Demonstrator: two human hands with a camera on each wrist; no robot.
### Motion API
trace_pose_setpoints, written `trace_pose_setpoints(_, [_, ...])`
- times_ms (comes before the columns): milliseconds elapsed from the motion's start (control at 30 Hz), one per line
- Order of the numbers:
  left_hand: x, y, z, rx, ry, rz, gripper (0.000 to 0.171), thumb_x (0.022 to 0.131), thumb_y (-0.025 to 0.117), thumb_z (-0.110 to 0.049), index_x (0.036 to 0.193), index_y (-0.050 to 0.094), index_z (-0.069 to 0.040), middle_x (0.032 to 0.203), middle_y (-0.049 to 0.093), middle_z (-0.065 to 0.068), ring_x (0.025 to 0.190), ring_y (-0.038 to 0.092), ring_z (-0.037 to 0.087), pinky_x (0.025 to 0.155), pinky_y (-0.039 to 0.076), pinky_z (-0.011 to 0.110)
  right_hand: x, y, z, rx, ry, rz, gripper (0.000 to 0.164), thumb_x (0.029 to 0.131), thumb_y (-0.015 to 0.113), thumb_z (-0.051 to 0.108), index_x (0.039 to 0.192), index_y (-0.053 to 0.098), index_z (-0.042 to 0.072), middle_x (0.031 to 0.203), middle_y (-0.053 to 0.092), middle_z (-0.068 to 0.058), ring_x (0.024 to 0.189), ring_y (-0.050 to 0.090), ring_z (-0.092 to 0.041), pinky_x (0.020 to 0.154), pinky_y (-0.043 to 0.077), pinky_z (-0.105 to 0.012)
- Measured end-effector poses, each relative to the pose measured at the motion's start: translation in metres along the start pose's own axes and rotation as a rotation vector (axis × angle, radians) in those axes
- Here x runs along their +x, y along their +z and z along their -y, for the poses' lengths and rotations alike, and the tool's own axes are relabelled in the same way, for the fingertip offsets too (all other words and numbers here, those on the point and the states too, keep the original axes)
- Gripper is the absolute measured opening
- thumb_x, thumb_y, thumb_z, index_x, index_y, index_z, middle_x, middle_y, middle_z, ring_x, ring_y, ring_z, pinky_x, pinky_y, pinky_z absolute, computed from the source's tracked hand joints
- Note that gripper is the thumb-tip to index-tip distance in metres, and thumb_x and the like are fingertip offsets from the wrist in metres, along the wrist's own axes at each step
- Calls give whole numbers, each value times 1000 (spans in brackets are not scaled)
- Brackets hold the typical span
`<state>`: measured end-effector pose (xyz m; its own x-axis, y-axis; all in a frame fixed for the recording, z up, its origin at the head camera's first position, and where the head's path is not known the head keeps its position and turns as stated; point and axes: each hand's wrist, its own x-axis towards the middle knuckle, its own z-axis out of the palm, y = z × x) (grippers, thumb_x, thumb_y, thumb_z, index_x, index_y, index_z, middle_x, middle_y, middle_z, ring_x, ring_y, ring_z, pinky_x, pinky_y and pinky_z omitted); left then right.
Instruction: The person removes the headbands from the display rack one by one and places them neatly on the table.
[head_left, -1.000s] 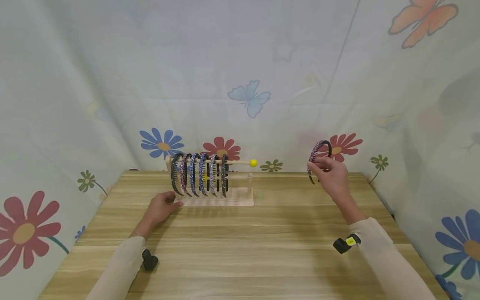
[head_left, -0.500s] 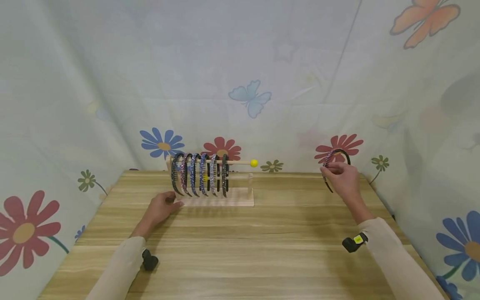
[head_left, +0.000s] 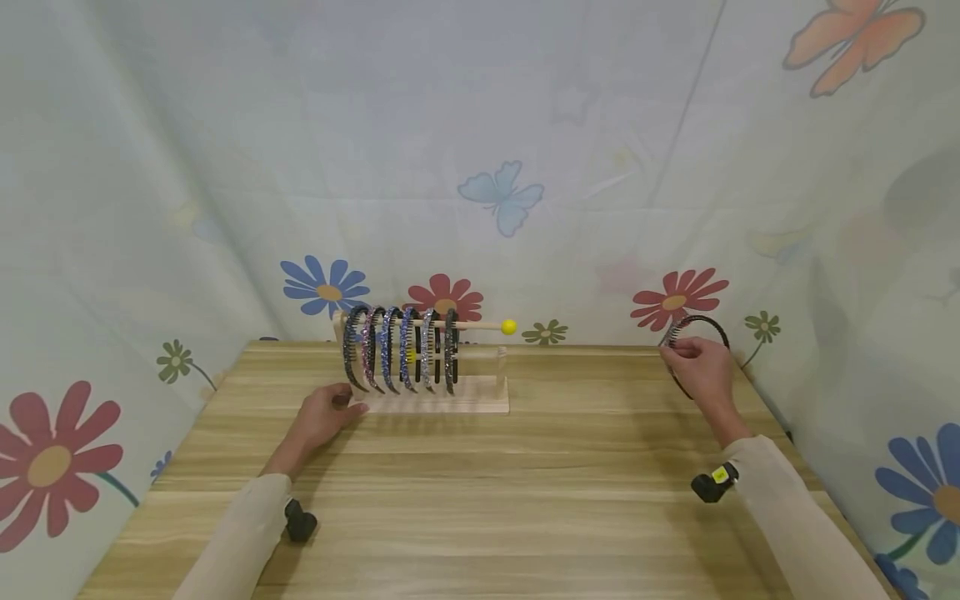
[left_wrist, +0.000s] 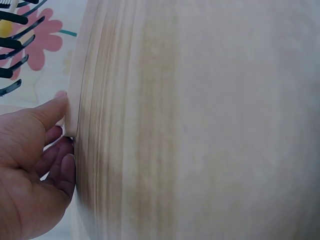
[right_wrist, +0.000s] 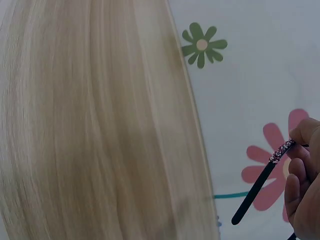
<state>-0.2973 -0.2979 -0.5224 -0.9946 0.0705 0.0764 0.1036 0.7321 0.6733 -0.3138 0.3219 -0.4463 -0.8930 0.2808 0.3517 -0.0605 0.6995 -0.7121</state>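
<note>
My right hand (head_left: 703, 371) pinches a black toothed headband (head_left: 703, 318) between thumb and fingers, raised over the far right of the table. One dark arm of the headband (right_wrist: 255, 192), with glittery stones near the fingertips, points down in the right wrist view. At the left end of a wooden headband stand (head_left: 480, 402), my left hand (head_left: 321, 414) grips the corner of the base. The left wrist view shows the thumb on one face of the base (left_wrist: 74, 112) and the fingers around its end. Several glittery headbands (head_left: 407, 350) hang in a row on the stand's upper rod.
A yellow ball (head_left: 509, 327) caps the upper rod's right end. The wood-grain table (head_left: 487, 500) reaches back to a printed cloth backdrop (head_left: 585, 250) with flowers and butterflies. Black cameras sit on both wrists.
My right hand has moved right with the headband, away from the stand, and lowered slightly. The headband has turned so its loop faces the head camera more. My left hand stays put.
</note>
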Motion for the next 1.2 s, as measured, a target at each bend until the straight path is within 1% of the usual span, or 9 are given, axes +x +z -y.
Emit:
trace_pose_setpoints(133, [0, 0, 1, 1, 2, 1, 49, 99, 70, -26, 132, 61, 8, 126, 67, 28, 118, 63, 43, 100, 50, 58, 2, 1, -11, -52, 12, -24, 31, 92, 78, 26, 105, 77, -3, 96, 77, -20, 68, 60, 1, 61, 45, -13])
trace_pose_setpoints(267, [0, 1, 1, -2, 0, 0, 49, 99, 71, -26, 132, 61, 8, 126, 66, 28, 119, 63, 43, 101, 50, 58, 5, 2, -20, -105, 9, -48, 30, 90, 78, 25, 100, 78, -3, 91, 77, -19, 68, 64, -8, 65, 48, -23])
trace_pose_setpoints(467, [1, 1, 2, 0, -1, -5, 48, 98, 71, -27, 131, 62, 8, 126, 66, 28, 118, 63, 43, 101, 50, 58, 9, 4, -36, -142, -18, -71, 26, 87, 78, 23, 95, 80, -2, 86, 77, -17, 64, 59, -3, 64, 46, -26])
trace_pose_setpoints(600, [2, 2, 3, 3, 2, -11, 48, 98, 71, -27, 131, 62, 8, 127, 66, 28, 118, 63, 43, 100, 51, 57, 12, 4, -46, -176, -72, -78, 21, 86, 79, 20, 90, 80, 0, 85, 77, -17, 72, 67, -20, 70, 51, -38])
trace_pose_setpoints(700, [3, 2, 4, 3, 8, -15, 49, 98, 71, -27, 131, 62, 8, 127, 66, 29, 118, 63, 44, 100, 51, 58, 12, 3, -50, -209, -26, -42, 26, 88, 77, 24, 94, 79, -2, 91, 77, -19, 87, 70, -36, 82, 52, -51])
trace_pose_setpoints(767, [4, 2, 4, 8, 15, -18, 49, 98, 71, -27, 131, 62, 8, 126, 66, 29, 117, 63, 44, 100, 51, 58, 11, 1, -52, -235, 23, -7, 31, 90, 75, 28, 99, 78, -2, 96, 77, -20, 95, 69, -40, 89, 50, -55])
trace_pose_setpoints(933, [4, 2, 4, 17, 15, -19, 48, 98, 71, -27, 130, 62, 8, 125, 67, 29, 117, 63, 44, 99, 51, 58, 9, -1, -58, -265, 54, 48, 32, 92, 72, 27, 100, 78, -3, 97, 77, -20, 95, 68, -41, 88, 49, -55])
trace_pose_setpoints(1067, [3, 2, 4, 18, 9, -12, 51, 98, 71, -28, 132, 61, 9, 128, 65, 30, 119, 62, 45, 100, 50, 59, 8, -1, -64, -269, 39, 44, 26, 90, 74, 23, 95, 79, -2, 92, 77, -19, 89, 68, -38, 80, 49, -52])
trace_pose_setpoints(1200, [3, 2, 5, 17, 7, -11, 53, 98, 71, -29, 134, 60, 9, 129, 65, 30, 120, 62, 45, 101, 50, 59, 9, 0, -66, -268, 15, 45, 22, 89, 74, 20, 93, 80, -1, 91, 77, -17, 91, 69, -39, 81, 50, -52])
